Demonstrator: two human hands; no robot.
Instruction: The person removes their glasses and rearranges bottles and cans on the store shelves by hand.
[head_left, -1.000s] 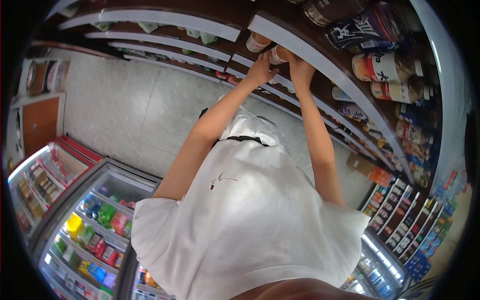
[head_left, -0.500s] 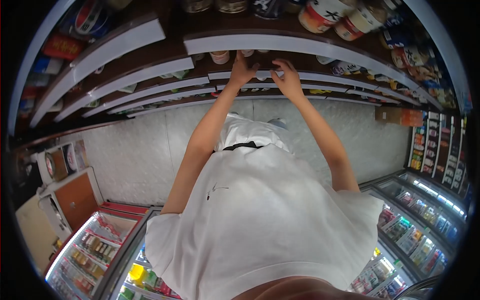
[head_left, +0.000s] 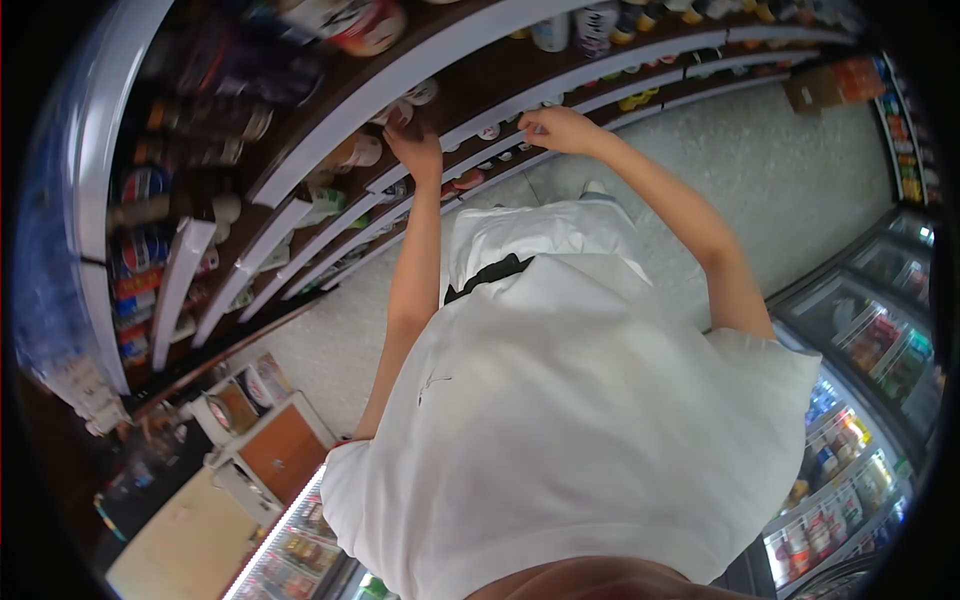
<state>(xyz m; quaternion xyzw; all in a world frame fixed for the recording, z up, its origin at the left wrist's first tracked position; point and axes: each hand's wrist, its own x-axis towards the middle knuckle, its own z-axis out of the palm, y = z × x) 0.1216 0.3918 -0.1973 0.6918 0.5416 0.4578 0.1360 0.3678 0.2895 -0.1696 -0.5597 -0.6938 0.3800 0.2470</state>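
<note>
Left hand: farther from our right hand than half a second ago; its fingertips are at the cups, and blur stops us telling whether they grip one.
Right hand: we hold it before the lower shelves, fingers loosely bent and unclosed, nothing seen in them.
Cups: on the shelf beneath the upper rail, whose overhang probably makes us reach in under it.
Box: well beyond, low beside the shelving, likely tucked there to leave the aisle passable.
</note>
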